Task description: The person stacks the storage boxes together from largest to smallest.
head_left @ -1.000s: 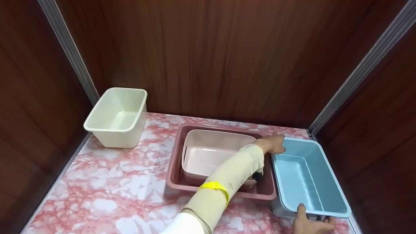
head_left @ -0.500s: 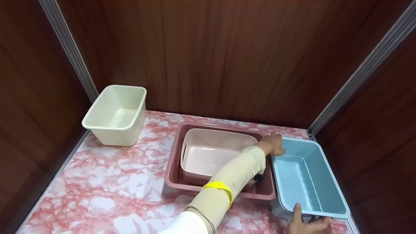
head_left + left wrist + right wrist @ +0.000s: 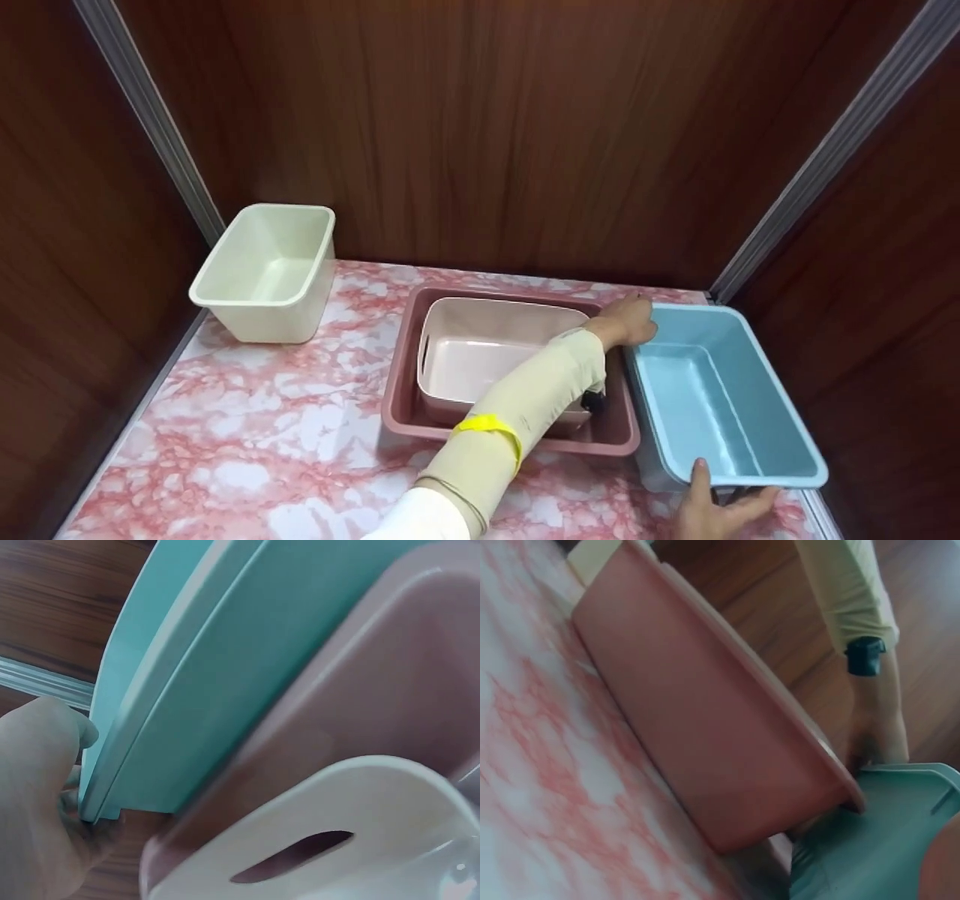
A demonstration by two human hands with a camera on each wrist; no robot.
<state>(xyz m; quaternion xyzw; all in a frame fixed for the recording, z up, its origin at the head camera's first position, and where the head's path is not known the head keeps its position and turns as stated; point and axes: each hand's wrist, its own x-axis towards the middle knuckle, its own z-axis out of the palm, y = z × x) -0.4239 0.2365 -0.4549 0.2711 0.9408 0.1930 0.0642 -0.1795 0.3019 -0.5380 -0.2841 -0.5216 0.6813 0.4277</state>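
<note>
A light blue plastic bin (image 3: 784, 397) is at the right, held by both hands at opposite ends. My left hand (image 3: 628, 322) reaches across and grips its far left corner; in the left wrist view, the thumb and fingers (image 3: 88, 731) curl round the rim. At the near end, my right hand (image 3: 716, 510) has its thumb over the rim and its fingers under it. Beside the blue bin is a dusty pink bin (image 3: 400, 375) with a smaller pale pink basket (image 3: 469, 367) inside, which has a slot handle. The left forearm passes over both and hides part of them.
A cream bin (image 3: 266, 322) stands at the back left, near the corner. Dark wood panels (image 3: 465, 135) with metal posts (image 3: 832, 139) enclose the pink marbled tabletop (image 3: 247, 427) at the back and both sides.
The blue bin has come up slightly and shifted a little to the right, with both hands keeping their grip. The pink and cream bins have stayed in place.
</note>
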